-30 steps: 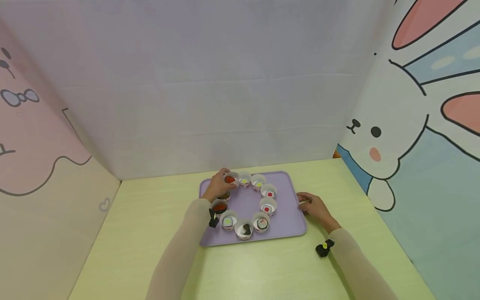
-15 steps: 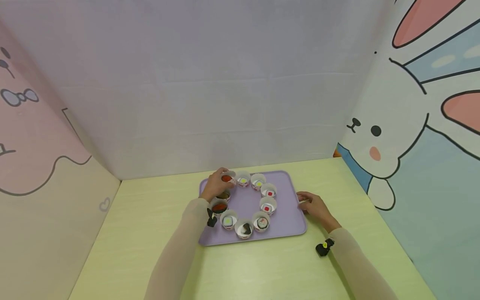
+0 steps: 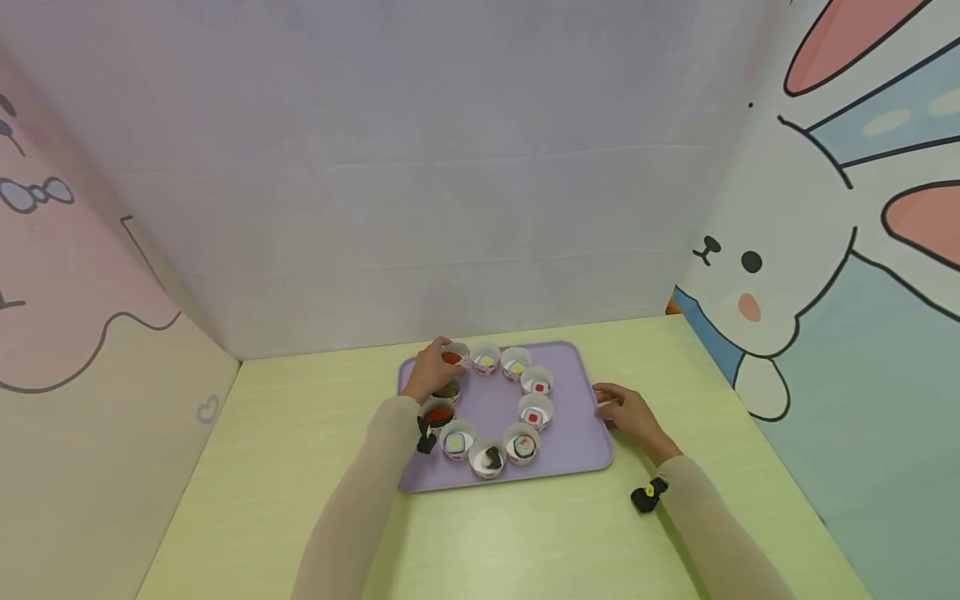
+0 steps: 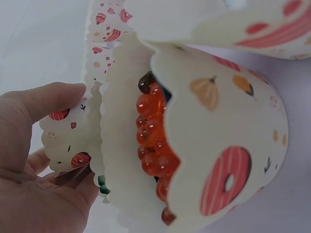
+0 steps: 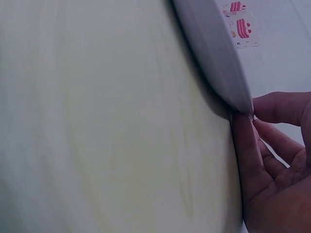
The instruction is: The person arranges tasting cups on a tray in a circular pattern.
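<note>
On the lilac tray (image 3: 495, 400), several white paper cups with red prints stand in a ring. My left hand (image 3: 432, 372) grips the back-left cup (image 3: 462, 363), which holds something orange-red. In the left wrist view, the thumb lies on the held cup's printed wall (image 4: 70, 141) and the fingers curl below it. Closer to that camera stands another cup (image 4: 228, 111) with shiny orange roe beads inside. My right hand (image 3: 628, 415) pinches the tray's right edge; the right wrist view has the thumb above the tray rim (image 5: 218, 58) and fingers beneath.
The tray lies on a pale yellow table (image 3: 300, 467). A white wall (image 3: 435, 208) rises right behind it. Other cups hold sushi pieces, such as a white cup with a yellow-topped piece (image 3: 517, 364) and one with a dark-wrapped piece (image 3: 488, 459). A rabbit-printed panel (image 3: 810, 275) stands at right.
My left hand has shifted slightly left with the back-left cup, and the cup beside it sits a touch further left. My right hand has stayed at the tray's edge.
</note>
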Tool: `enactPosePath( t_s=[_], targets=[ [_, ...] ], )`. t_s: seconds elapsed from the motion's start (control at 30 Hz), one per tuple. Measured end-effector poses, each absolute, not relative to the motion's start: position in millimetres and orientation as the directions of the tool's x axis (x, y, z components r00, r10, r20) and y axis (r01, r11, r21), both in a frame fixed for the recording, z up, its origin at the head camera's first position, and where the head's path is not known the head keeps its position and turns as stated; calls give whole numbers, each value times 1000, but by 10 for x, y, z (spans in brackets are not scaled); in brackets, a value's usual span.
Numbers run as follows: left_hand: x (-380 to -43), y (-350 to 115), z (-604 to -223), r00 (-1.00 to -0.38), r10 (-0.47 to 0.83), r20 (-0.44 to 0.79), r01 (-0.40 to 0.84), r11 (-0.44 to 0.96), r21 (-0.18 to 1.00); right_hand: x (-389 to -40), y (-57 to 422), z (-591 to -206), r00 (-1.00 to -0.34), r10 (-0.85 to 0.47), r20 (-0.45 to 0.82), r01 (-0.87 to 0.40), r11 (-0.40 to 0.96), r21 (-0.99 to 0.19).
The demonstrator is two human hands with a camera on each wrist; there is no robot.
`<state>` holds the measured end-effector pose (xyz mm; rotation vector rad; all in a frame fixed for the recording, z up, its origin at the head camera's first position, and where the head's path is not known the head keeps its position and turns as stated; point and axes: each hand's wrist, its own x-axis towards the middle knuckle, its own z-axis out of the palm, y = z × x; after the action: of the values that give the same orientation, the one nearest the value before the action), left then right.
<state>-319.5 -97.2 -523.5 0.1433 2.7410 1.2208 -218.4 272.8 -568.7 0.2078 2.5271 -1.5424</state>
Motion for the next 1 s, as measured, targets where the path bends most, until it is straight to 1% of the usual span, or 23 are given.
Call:
enactPosePath(
  t_s=[0.3,0.6,1.0],
  targets=[
    [-3189,-905,-5267,-985,146,-92,36,696,717,-2166,2718,-5666,-978,13,-208,191,464,-865],
    [-3177,-899,-5310,-982,153,-114,29,711,703,-2183,2729,-5692,-972,23,-234,220,435,-873],
    [-3168,-934,-5322,-971,202,-127,55,707,705,-2179,2723,-5689,-971,20,-237,222,433,-874]
  ],
)
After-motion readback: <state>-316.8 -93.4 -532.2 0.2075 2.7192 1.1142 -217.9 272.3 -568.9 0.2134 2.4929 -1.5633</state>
